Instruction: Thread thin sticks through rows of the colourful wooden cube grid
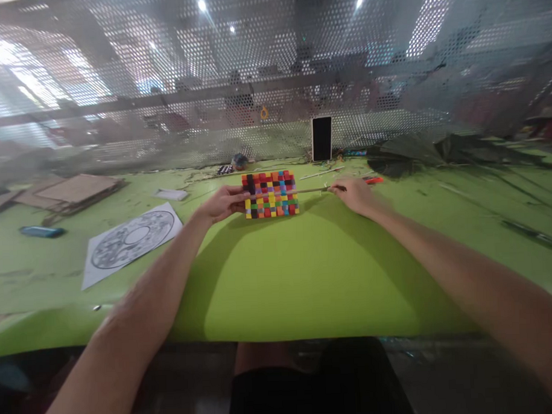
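My left hand [224,204] grips the left edge of a small woven mat [271,202] in a many-coloured checker pattern, raised above the green table. Across the middle of the mat runs a thin pale strip [309,190], reaching out past its right edge. At that far end, my right hand [353,194] is closed on the strip with fingers pinched. Something small and dark shows at those fingertips, too small to name. Just behind my right hand lies an orange-red object [373,180], partly hidden by it.
A printed sheet with a ring pattern [132,237], a blue object [41,231], a small white block [170,194] and stacked cardboard [79,193] lie left. A dark-screened phone [322,139] stands at the perforated panel [271,74]. Dark leaves [441,155] and a pen-like tool [535,235] lie right.
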Tool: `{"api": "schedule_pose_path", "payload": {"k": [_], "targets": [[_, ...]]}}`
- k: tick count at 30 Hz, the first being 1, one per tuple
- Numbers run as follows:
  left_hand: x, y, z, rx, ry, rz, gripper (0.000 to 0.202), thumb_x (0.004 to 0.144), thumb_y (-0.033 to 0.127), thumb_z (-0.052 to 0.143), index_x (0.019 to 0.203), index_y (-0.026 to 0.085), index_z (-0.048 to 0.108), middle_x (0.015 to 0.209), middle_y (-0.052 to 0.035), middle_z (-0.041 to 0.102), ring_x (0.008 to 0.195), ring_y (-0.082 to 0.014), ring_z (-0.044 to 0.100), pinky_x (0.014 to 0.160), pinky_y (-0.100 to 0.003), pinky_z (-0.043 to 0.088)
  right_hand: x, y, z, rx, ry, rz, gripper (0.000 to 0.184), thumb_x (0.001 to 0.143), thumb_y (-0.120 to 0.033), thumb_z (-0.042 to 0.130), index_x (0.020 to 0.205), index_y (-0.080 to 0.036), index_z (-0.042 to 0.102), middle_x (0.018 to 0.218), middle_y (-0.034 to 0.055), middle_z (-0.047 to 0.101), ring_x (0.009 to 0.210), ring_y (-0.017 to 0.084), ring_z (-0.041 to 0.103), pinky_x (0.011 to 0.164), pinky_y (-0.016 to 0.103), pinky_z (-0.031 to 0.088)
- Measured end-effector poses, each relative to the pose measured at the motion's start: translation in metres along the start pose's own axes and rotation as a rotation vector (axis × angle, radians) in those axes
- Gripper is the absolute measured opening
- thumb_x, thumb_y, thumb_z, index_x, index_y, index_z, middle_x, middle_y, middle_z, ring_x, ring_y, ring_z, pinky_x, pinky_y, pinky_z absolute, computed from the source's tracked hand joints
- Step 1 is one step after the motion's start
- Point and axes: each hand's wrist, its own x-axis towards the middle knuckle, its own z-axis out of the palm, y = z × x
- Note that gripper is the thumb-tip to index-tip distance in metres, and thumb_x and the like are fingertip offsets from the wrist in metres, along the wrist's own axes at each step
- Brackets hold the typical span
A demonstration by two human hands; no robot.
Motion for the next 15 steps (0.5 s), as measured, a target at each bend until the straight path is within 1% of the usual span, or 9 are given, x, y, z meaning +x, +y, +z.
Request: {"api": "schedule_pose_path", "payload": {"k": [3,5,7,9,11,13,15], "targets": [[0.001,-0.001,0.001,0.006,0.001,-0.005,0.019,0.079,0.012,0.080,0.097,0.010,0.078,0.102,-0.0147,0.078,0.079,-0.0235,0.076,0.068,-0.032,0.067,0.001,0.000,-0.001,0.030,0.012,-0.009,0.024,0.097,-0.030,0.057,0.093,-0.018,0.078,0.093,0.0109,0.076,0.083,0.025,0.066,0.074,0.034,0.043],[0.003,-0.001,0.002,-0.017,0.040,-0.005,0.016,0.082,0.012,0.078,0.097,0.010,0.078,0.100,-0.0141,0.079,0.076,-0.0212,0.075,0.068,-0.031,0.066,0.001,-0.002,-0.002,0.052,0.026,-0.026,0.025,0.096,-0.030,0.057,0.089,-0.018,0.077,0.091,0.0110,0.075,0.082,0.024,0.065,0.074,0.034,0.043],[0.005,-0.002,0.002,-0.065,0.127,0.016,0.012,0.088,0.019,0.073,0.097,0.011,0.076,0.096,-0.0128,0.079,0.073,-0.0194,0.074,0.068,-0.030,0.065,0.001,-0.004,-0.004,0.072,0.056,-0.030,0.026,0.097,-0.032,0.056,0.086,-0.018,0.075,0.090,0.0114,0.074,0.081,0.024,0.064,0.074,0.034,0.043],[0.007,-0.002,0.001,-0.111,0.228,0.038,0.017,0.092,0.028,0.069,0.096,0.012,0.074,0.092,-0.0121,0.078,0.073,-0.0189,0.074,0.070,-0.031,0.064,0.002,-0.006,-0.005,0.082,0.103,-0.003,0.029,0.098,-0.034,0.053,0.085,-0.017,0.073,0.088,0.0118,0.073,0.078,0.023,0.062,0.072,0.034,0.042],[0.008,-0.002,-0.002,-0.100,0.290,0.048,0.024,0.094,0.035,0.066,0.096,0.012,0.073,0.091,-0.0127,0.077,0.076,-0.0198,0.075,0.073,-0.031,0.064,0.002,-0.009,-0.006,0.093,0.138,0.034,0.031,0.099,-0.036,0.051,0.084,-0.018,0.071,0.084,0.0112,0.071,0.075,0.023,0.061,0.071,0.034,0.041],[0.011,-0.004,-0.001,0.026,0.296,0.044,0.024,0.093,0.035,0.064,0.094,0.012,0.072,0.087,-0.0133,0.077,0.076,-0.0214,0.075,0.073,-0.034,0.063,0.003,-0.011,-0.007,0.122,0.145,0.062,0.035,0.100,-0.038,0.048,0.080,-0.018,0.069,0.077,0.0099,0.069,0.071,0.022,0.060,0.070,0.033,0.040],[0.014,-0.008,0.004,0.285,0.279,0.070,0.018,0.090,0.028,0.064,0.090,0.012,0.072,0.083,-0.0125,0.077,0.072,-0.0223,0.074,0.074,-0.037,0.063,0.004,-0.016,-0.008,0.170,0.139,0.080,0.039,0.101,-0.041,0.046,0.076,-0.019,0.066,0.072,0.0089,0.068,0.067,0.021,0.059,0.069,0.033,0.041]]}}
